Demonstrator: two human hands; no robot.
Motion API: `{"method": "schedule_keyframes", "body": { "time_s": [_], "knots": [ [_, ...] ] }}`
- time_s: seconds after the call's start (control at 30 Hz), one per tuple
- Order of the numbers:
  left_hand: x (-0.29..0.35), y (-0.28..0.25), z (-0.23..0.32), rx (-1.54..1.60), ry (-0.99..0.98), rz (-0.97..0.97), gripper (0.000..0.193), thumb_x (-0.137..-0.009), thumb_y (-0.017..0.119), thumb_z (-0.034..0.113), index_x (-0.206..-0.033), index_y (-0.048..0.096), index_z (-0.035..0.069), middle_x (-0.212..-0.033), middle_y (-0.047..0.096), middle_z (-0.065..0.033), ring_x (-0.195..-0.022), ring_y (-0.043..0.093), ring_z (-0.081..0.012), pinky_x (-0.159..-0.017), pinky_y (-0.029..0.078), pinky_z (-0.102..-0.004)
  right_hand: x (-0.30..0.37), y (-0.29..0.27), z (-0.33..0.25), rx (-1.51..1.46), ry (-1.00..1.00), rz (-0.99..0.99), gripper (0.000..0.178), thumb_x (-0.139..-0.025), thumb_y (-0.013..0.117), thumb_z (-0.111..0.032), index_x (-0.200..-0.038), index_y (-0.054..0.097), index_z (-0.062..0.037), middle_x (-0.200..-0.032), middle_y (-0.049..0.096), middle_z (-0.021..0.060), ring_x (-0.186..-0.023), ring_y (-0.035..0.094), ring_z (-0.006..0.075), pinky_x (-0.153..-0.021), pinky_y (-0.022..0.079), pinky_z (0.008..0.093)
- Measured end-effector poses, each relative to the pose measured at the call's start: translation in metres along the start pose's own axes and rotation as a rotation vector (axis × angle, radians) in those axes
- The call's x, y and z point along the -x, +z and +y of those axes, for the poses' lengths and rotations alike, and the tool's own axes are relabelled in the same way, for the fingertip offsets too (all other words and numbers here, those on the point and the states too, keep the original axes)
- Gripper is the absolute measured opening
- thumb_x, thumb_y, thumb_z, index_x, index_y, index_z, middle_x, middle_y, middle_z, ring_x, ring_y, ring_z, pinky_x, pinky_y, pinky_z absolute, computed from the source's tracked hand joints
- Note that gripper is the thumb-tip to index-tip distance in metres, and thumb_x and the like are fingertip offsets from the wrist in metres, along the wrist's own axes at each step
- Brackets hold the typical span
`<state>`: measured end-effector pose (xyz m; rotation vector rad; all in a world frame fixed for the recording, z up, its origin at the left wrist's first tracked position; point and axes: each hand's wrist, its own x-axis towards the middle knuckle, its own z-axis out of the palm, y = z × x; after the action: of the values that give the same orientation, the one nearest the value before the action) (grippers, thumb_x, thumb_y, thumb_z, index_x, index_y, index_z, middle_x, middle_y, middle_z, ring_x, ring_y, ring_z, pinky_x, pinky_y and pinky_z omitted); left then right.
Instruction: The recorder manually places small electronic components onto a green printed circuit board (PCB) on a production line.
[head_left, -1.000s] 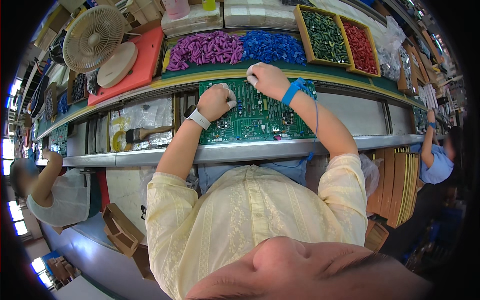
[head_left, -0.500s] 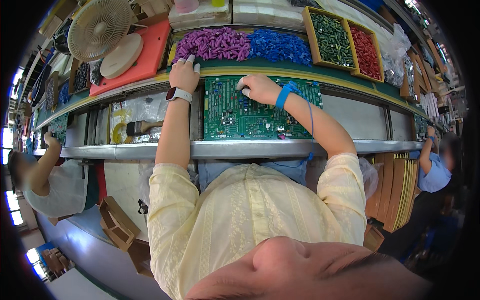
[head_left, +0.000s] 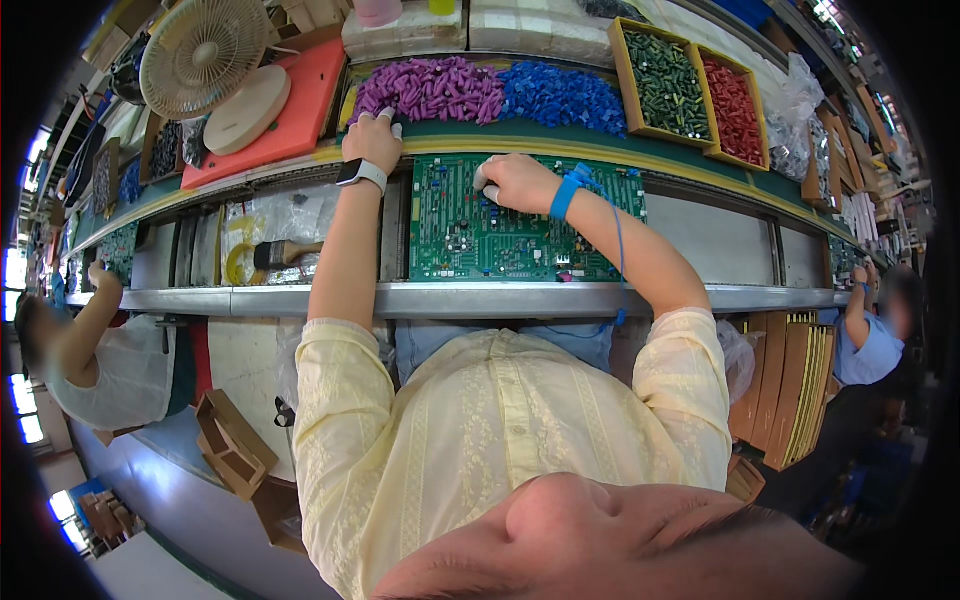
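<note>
My left hand [head_left: 371,145], with white covers on its fingertips and a watch on the wrist, reaches to the near left edge of a pile of small purple components [head_left: 430,88]. Its fingers are slightly apart and touch the pile's edge; nothing held shows. A green circuit board [head_left: 475,225] filled with small parts lies in front of me. Over its upper middle, my right hand [head_left: 520,182] is closed in a pinch, fingertips down at the board. Whatever is between those fingers is hidden. A blue strap [head_left: 568,192] with a cord circles my right wrist.
Blue components [head_left: 562,95] lie beside the purple pile. Boxes of green parts [head_left: 663,85] and red parts [head_left: 735,108] stand to the right. A fan [head_left: 205,60] lies far left; a brush [head_left: 285,254] rests left of the board. Other people work at both sides.
My right hand has shifted slightly down and its fingers are more tucked in at the board. My left hand stays at the purple pile, its wrist turned a little.
</note>
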<state>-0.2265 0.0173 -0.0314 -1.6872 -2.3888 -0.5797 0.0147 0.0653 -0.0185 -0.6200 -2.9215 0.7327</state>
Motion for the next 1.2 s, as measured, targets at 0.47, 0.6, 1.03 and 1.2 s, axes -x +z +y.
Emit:
{"method": "schedule_keyframes", "body": {
  "time_s": [0.47,0.6,1.03,1.2],
  "knots": [
    [-0.026,0.0,-0.004,0.026,-0.019,-0.193,0.027,-0.077,0.059,0.026,-0.092,0.054,0.004,-0.089,0.062,-0.022,-0.086,0.06,-0.0367,-0.074,0.048,-0.0461,0.01,-0.017,0.003,-0.102,-0.07,0.034,0.023,-0.076,0.054,-0.015,-0.095,0.066,-0.0093,-0.09,0.064,0.0143,-0.084,0.06,0.0315,-0.076,0.046,0.0422],
    [-0.024,0.003,-0.021,0.071,-0.006,-0.167,0.027,-0.077,0.06,0.022,-0.096,0.055,0.004,-0.091,0.063,-0.0185,-0.087,0.059,-0.0357,-0.075,0.047,-0.0434,0.037,-0.072,0.035,-0.073,0.073,0.374,0.026,-0.077,0.053,-0.018,-0.098,0.065,-0.0076,-0.093,0.064,0.0159,-0.087,0.06,0.0318,-0.081,0.046,0.039],
    [0.027,-0.03,0.002,0.46,0.292,0.124,0.02,-0.079,0.058,0.011,-0.098,0.061,0.008,-0.095,0.061,-0.0159,-0.088,0.058,-0.0324,-0.076,0.047,-0.0389,0.197,-0.173,0.251,0.375,1.069,0.516,0.033,-0.078,0.057,-0.022,-0.111,0.061,-0.0171,-0.1,0.061,0.0206,-0.099,0.057,0.0338,-0.084,0.045,0.0437],
    [0.107,-0.092,0.027,0.535,0.222,-0.296,0.016,-0.076,0.061,0.012,-0.092,0.063,0.007,-0.087,0.063,-0.0146,-0.079,0.06,-0.0313,-0.07,0.048,-0.0374,0.216,-0.177,0.289,0.269,0.98,0.539,0.031,-0.083,0.053,-0.021,-0.112,0.059,-0.0149,-0.105,0.059,0.0199,-0.1,0.056,0.0351,-0.085,0.044,0.0407]
  ]
}}
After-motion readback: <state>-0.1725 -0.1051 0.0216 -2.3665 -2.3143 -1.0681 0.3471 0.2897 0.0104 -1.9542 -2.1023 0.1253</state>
